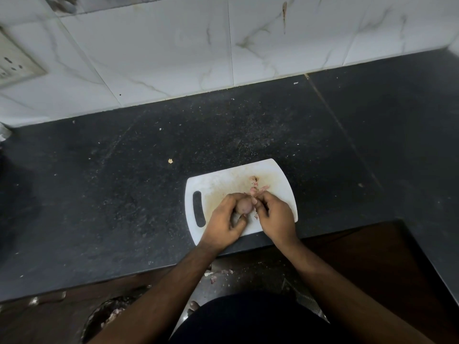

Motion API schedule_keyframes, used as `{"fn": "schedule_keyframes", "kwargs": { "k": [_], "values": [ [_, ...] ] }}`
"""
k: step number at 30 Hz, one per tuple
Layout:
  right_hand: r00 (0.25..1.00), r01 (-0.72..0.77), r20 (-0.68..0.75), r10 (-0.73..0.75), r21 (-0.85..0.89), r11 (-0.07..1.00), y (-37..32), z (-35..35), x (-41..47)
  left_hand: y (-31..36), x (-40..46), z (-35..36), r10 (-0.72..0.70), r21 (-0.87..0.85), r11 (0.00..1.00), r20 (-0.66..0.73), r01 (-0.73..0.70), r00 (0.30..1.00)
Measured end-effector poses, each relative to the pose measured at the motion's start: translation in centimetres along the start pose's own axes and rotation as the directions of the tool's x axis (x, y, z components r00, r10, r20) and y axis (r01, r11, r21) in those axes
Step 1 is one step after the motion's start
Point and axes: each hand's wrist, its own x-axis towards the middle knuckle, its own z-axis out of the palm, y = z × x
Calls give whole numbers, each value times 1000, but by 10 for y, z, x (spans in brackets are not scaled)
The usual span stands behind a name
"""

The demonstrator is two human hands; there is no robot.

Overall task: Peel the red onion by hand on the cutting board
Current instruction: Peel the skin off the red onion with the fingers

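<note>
A small red onion (244, 207) sits over the white cutting board (223, 181), which lies at the counter's front edge. My left hand (224, 220) grips the onion from the left, fingers curled over its top and thumb below. My right hand (273, 214) is just to the right of the onion, its thumb and fingers pinching a strip of pale pink peel (252, 192) at the onion's far side. Loose bits of peel (255, 181) lie on the board behind the hands.
The board has a slot handle (198, 209) at its left. The dark stone counter (124, 194) runs to a white tiled wall (161, 58) with a socket (15, 63) at far left. A bin with scraps (109, 316) stands on the floor below.
</note>
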Motion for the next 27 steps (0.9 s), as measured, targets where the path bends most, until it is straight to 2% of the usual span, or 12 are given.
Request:
{"fn": "schedule_keyframes", "kwargs": {
  "k": [4, 8, 14, 18, 23, 27],
  "values": [
    [998, -7, -65, 9, 27, 1000, 0, 1, 2, -4, 1, 3, 2, 14, 1000, -14, -2, 1000],
    [991, -1, -133, 11, 76, 997, -1, -5, 2, -4, -2, 4, -62, 37, 997, -6, 62, 998],
    [981, 196, -10, -196, 57, 979, 0, -6, -9, -5, 0, 5, -64, 67, 996, 52, 60, 997],
    [977, 214, -49, -210, 129, 968, 0, -9, -8, -2, 1, 5, -71, 8, 997, -10, 71, 997],
    [953, 302, -41, -301, 30, 953, 7, -17, -6, -3, 4, 6, 1, 103, 995, 6, -2, 1000],
    [926, 372, -23, -376, -99, 923, 12, -26, -5, -7, 5, 8, 1, 180, 984, 47, -9, 999]
  ]
}}
